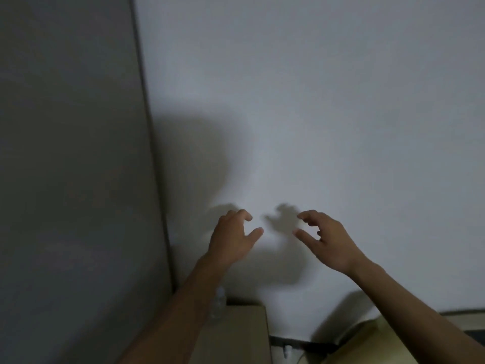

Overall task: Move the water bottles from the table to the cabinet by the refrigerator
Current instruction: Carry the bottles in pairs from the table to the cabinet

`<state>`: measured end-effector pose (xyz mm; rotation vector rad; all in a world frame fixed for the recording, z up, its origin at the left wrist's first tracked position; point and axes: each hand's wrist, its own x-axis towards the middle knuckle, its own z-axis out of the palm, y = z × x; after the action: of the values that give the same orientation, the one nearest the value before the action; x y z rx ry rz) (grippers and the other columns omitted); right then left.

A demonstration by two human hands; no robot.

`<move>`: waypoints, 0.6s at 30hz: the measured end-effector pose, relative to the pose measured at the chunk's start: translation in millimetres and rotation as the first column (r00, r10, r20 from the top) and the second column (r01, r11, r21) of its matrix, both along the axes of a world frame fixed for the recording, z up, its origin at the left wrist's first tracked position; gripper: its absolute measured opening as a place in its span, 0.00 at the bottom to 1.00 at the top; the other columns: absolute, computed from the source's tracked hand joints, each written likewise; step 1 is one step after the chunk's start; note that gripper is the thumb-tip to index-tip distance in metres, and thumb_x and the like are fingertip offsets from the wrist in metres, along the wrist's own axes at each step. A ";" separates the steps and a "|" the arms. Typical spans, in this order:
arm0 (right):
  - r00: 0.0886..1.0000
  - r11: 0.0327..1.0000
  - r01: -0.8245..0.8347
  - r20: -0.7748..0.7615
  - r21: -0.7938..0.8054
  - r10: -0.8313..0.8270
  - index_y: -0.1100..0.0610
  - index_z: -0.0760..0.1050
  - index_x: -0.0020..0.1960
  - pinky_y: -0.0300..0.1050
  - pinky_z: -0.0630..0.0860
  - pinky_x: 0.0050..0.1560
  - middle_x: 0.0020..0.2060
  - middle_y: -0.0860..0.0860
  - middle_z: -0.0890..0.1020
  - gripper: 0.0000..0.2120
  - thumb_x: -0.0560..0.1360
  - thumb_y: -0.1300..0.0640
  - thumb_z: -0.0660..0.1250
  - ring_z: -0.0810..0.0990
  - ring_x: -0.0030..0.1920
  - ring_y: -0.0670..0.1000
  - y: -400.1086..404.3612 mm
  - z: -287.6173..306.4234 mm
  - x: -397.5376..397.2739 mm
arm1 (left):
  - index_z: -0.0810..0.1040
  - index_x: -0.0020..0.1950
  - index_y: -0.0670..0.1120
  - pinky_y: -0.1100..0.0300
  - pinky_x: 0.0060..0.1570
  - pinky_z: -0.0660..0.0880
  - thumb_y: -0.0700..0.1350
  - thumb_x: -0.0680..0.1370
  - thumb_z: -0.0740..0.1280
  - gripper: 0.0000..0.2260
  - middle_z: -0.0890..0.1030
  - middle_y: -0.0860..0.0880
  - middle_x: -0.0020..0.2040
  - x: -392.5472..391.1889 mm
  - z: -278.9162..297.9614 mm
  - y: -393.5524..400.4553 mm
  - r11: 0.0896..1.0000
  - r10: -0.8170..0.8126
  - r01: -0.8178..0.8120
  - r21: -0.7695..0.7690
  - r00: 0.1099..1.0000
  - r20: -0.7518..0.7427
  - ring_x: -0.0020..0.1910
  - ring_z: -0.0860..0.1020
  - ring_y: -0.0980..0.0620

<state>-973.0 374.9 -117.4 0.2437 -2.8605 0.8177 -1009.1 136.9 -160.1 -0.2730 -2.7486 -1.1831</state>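
Note:
Both my hands are raised in front of a white wall, and neither holds anything. My left hand (233, 233) has loosely curled fingers and its thumb spread out. My right hand (324, 239) mirrors it, fingers loosely bent. A clear water bottle (219, 300) stands on the light wooden cabinet (244, 334) at the bottom, partly hidden behind my left forearm. The grey side of the refrigerator (73, 179) fills the left of the view, right beside the cabinet.
The white wall (315, 101) takes up most of the view, with shadows of my hands on it. A yellowish surface (372, 342) sits at the bottom right. Dark cables (296, 346) lie in the gap between it and the cabinet.

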 end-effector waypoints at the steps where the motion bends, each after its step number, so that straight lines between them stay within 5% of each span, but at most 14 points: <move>1: 1.000 1.000 0.019 -0.012 -0.003 -0.019 0.49 0.74 0.65 0.44 0.76 0.57 0.59 0.48 0.79 0.19 0.77 0.43 0.67 0.76 0.58 0.46 11.0 4.3 5.9 | 0.77 0.60 0.51 0.57 0.57 0.72 0.59 0.75 0.70 0.18 0.77 0.50 0.58 1.9 3.1 12.3 1.000 -0.023 0.023 0.000 1.000 -0.001 0.59 0.74 0.49; 13: 0.968 0.954 0.216 -0.081 -0.206 -0.237 0.50 0.74 0.66 0.42 0.75 0.59 0.60 0.44 0.79 0.19 0.78 0.45 0.66 0.76 0.59 0.45 182.4 13.4 80.5 | 0.80 0.55 0.48 0.55 0.56 0.74 0.52 0.74 0.73 0.13 0.81 0.51 0.55 35.5 45.3 198.6 0.981 -0.188 0.180 -0.064 0.972 -0.144 0.53 0.78 0.50; 18: 0.939 0.929 0.316 -0.080 -0.191 -0.336 0.50 0.70 0.69 0.37 0.69 0.57 0.64 0.47 0.77 0.22 0.78 0.43 0.65 0.73 0.61 0.44 262.9 18.5 110.1 | 0.78 0.59 0.50 0.54 0.59 0.73 0.57 0.75 0.71 0.17 0.80 0.51 0.58 45.7 59.3 286.3 0.928 -0.331 0.306 -0.214 0.939 -0.092 0.56 0.77 0.51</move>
<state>-862.9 637.8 -98.9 -0.1994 -2.6014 0.9437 -963.4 423.1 -100.9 -0.8174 -2.7793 -0.9135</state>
